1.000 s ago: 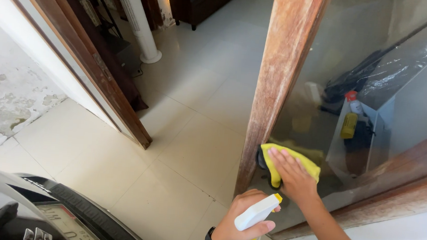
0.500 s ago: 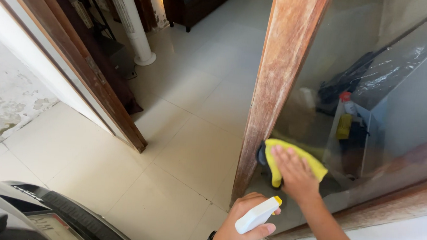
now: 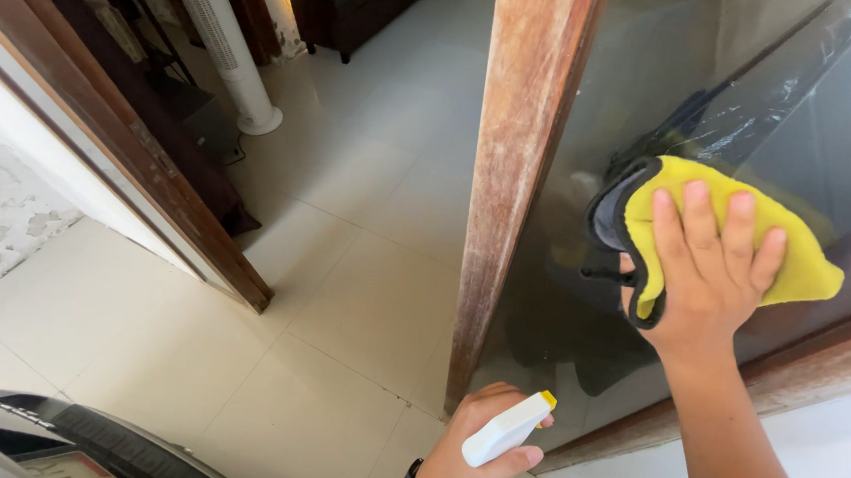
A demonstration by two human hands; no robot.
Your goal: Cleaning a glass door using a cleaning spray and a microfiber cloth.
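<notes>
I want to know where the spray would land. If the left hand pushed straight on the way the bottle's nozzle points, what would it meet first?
Probably the glass pane just beside the wooden door frame; the left hand aims the spray bottle up and right toward it, though depth is unclear.

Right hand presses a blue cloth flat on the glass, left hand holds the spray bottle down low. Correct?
Not quite: the cloth is yellow with a dark edge, not blue, as the head view shows. The rest holds: the right hand presses it flat on the glass, and the left hand holds the spray bottle down low.
</notes>
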